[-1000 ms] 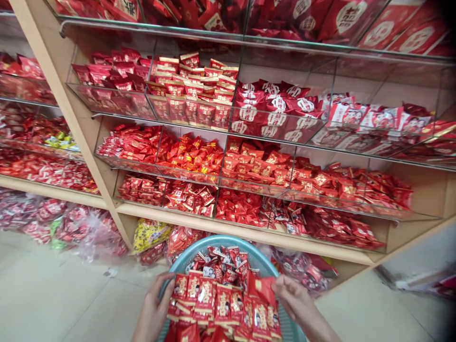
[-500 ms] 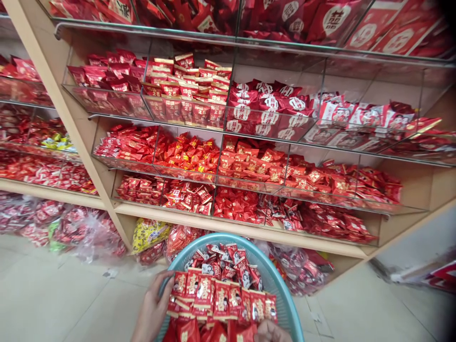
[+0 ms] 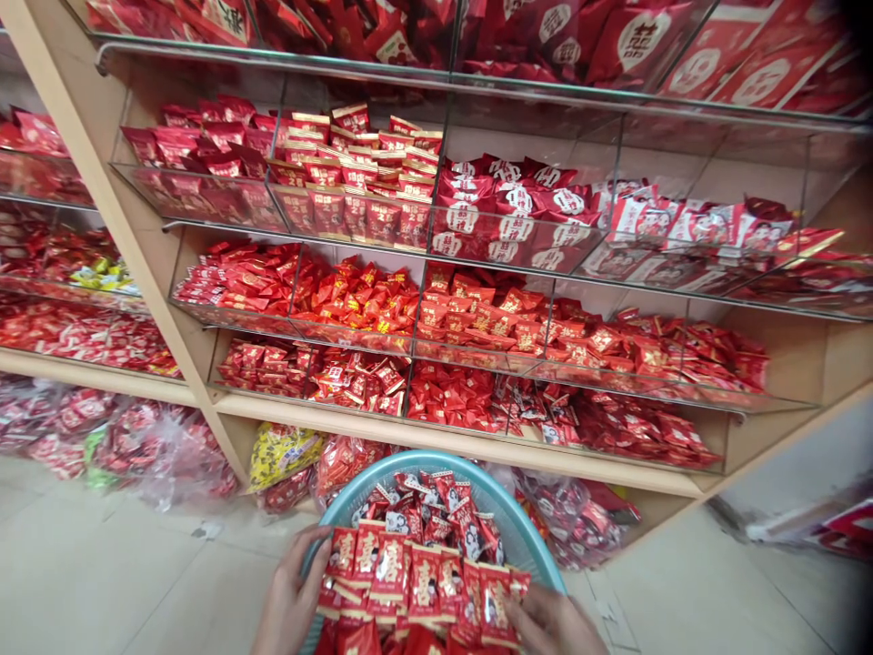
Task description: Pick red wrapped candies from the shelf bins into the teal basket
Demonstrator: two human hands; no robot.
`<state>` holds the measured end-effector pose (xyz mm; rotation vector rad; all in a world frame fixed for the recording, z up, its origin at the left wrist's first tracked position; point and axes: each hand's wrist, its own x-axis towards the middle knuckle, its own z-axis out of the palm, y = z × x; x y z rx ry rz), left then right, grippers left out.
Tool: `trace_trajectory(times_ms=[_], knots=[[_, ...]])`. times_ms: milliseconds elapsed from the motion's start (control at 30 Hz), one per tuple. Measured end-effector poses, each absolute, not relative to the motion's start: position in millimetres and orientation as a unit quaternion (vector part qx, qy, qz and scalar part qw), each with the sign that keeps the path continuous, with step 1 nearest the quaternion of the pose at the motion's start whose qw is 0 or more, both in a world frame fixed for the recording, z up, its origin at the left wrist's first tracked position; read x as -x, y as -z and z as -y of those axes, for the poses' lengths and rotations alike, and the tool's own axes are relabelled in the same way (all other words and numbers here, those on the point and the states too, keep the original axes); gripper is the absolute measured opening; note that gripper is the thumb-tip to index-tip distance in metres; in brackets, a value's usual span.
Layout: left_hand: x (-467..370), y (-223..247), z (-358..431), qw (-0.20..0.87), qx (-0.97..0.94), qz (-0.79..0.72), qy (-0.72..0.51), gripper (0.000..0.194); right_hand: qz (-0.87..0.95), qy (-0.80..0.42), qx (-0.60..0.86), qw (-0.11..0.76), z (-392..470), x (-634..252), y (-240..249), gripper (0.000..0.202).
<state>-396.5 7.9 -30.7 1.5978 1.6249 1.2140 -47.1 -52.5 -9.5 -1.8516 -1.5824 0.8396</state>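
Observation:
A teal plastic basket [image 3: 525, 514] at the bottom centre is full of small red candy packets. My left hand [image 3: 293, 587] grips its left rim, thumb inside and fingers outside. Red packets with gold characters [image 3: 392, 564] stand in a neat row across the middle. Behind them lie darker red packets with black-and-white figures [image 3: 467, 528]. My right hand [image 3: 556, 619] is at the right side of the basket, its fingertips closed on the edge of a gold-lettered candy packet [image 3: 496, 605] in that row. More red packets [image 3: 361, 639] fill the near side, cut off by the frame.
A wooden shelf unit [image 3: 477, 441] stands ahead, its clear-fronted bins [image 3: 484, 350] holding red packets. Under it sit plastic bags of candy [image 3: 576, 514] and a yellow bag [image 3: 285, 455]. Pale floor tiles [image 3: 164, 564] extend on both sides of the basket.
My right hand has moved up and right from the near packets to the right end of the gold-lettered row, where a packet now sits slightly shifted. My left hand stays on the rim.

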Motion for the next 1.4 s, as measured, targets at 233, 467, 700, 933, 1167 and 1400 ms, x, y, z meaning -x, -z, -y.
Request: trace_trajectory(times_ms=[233,467,700,933,1167,1400], knots=[[397.1,34.0,-7.8,0.278,-0.591,-0.606,-0.455,0.035,0.679,-0.194,0.634,0.317,-54.5,46.0,-65.6,0.025],[399.1,40.8,-8.9,0.289,-0.591,-0.600,-0.455,0.034,0.708,-0.036,0.661,0.244,-165.8,70.3,-76.1,0.030],[397.0,35.0,-6.1,0.296,-0.577,-0.603,-0.464,0.036,0.730,0.012,0.660,0.178,-220.0,88.8,-82.2,0.040],[397.0,32.0,-6.4,0.286,-0.576,-0.603,-0.471,0.035,0.716,0.007,0.680,0.157,-224.5,92.5,-73.0,0.040],[397.0,32.6,-5.2,0.275,-0.585,-0.608,-0.461,0.034,0.685,-0.042,0.713,0.147,-226.7,86.6,-73.3,0.036],[398.1,34.2,-5.9,0.272,-0.588,-0.603,-0.465,0.034,0.678,-0.085,0.700,0.210,-225.5,81.2,-69.4,0.021]])
